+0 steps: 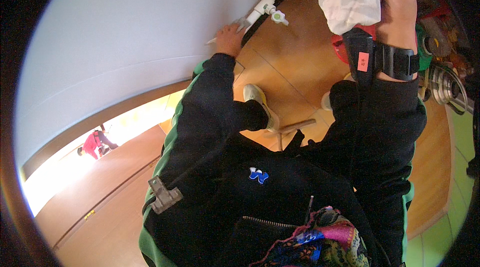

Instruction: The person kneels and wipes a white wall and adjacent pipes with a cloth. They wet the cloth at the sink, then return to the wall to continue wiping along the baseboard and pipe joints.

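Note:
My right hand (399, 10) is at the upper right, against a crumpled white plastic bag (350, 2) with red markings; it grips the bag, though its fingertips are hidden. A black device on a strap (393, 60) sits on that wrist. Below the bag, part of a red object (339, 47) shows. My left hand (229, 38) is low by the wall, at the end of a white plastic pipe (258, 11). Something grey (242, 23) shows at its fingers, and a pale pointed tip (211, 41) sticks out on the other side. Whether it grips these is unclear.
A small valve tap (278, 16) branches off the pipe. To the right are a metal pot lid (444, 83) and a green object (423, 45). A wooden-looking piece (298, 126) lies by my shoe (255, 98). Beyond the doorway a person in red (95, 143) bends down.

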The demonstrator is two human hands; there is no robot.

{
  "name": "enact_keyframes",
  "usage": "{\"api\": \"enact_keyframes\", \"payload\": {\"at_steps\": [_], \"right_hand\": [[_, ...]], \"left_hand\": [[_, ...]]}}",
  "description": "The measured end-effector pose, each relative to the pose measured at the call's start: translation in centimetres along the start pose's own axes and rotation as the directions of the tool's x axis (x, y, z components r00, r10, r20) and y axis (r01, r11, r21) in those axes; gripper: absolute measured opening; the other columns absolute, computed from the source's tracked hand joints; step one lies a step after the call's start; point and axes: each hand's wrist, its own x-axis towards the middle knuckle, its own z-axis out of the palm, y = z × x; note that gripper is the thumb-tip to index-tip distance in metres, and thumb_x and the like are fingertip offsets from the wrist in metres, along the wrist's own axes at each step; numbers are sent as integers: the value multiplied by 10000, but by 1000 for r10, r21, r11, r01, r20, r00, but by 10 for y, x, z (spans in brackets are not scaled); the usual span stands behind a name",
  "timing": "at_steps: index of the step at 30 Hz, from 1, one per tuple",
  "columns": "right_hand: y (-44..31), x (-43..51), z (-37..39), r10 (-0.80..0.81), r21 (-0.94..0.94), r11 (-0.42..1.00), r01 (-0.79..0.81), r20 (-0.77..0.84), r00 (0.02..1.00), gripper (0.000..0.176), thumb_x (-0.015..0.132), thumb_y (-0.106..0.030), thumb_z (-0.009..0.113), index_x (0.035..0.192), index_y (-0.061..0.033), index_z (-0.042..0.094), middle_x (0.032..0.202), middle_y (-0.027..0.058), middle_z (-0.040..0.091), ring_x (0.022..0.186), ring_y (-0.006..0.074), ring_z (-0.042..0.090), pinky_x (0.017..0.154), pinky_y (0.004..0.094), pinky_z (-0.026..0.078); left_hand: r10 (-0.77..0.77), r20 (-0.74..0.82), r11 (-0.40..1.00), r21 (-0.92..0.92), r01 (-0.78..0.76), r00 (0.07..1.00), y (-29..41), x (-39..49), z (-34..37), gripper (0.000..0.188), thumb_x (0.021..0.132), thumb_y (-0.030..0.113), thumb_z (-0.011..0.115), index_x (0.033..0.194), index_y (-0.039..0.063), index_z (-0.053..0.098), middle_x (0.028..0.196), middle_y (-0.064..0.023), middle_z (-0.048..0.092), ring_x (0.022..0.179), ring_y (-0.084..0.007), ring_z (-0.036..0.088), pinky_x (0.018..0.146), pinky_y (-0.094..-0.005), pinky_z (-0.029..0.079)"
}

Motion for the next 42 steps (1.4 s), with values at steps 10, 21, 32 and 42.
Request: {"api": "enact_keyframes", "payload": {"at_steps": [10, 21, 32, 42], "right_hand": [[-4, 2, -4, 74, 20, 997, -75, 40, 996, 257, 993, -181, 530, 1107, 6, 665, 965, 132, 725, 821, 217, 700, 726, 304, 588], [0, -5, 0, -74, -51, 996, 75, 10, 997, 258, 995, -172, 531, 1122, 10, 662, 985, 132, 720, 840, 217, 698, 743, 306, 586], [-1, 3, 3, 82, 5, 997, -82, -20, 996, 229, 977, -175, 568, 1072, 1, 679, 944, 125, 721, 807, 217, 698, 715, 305, 584], [-2, -4, -7, 38, -47, 998, -39, -6, 999, 243, 975, -186, 568, 1095, -3, 672, 952, 122, 722, 814, 218, 697, 733, 314, 581]], "left_hand": [[181, 30, 983, -41, -180, 983, -33, -78, 9, 292, 885, 196, 574, 1145, 127, 687, 1194, -54, 591, 1060, -261, 569, 818, -415, 479], [214, -134, 976, 58, -208, 968, 18, 27, 20, 164, 863, 198, 592, 950, 102, 693, 1053, -45, 591, 950, -255, 598, 725, -418, 507], [261, 129, 965, -61, -256, 957, -44, -85, 17, 247, 889, 201, 586, 1095, 92, 668, 1123, -60, 600, 972, -286, 605, 763, -431, 544], [156, 117, 988, -13, -155, 981, 11, 26, 10, 382, 907, 142, 550, 1288, 121, 577, 1286, -123, 574, 1062, -338, 600, 828, -453, 556]]}}
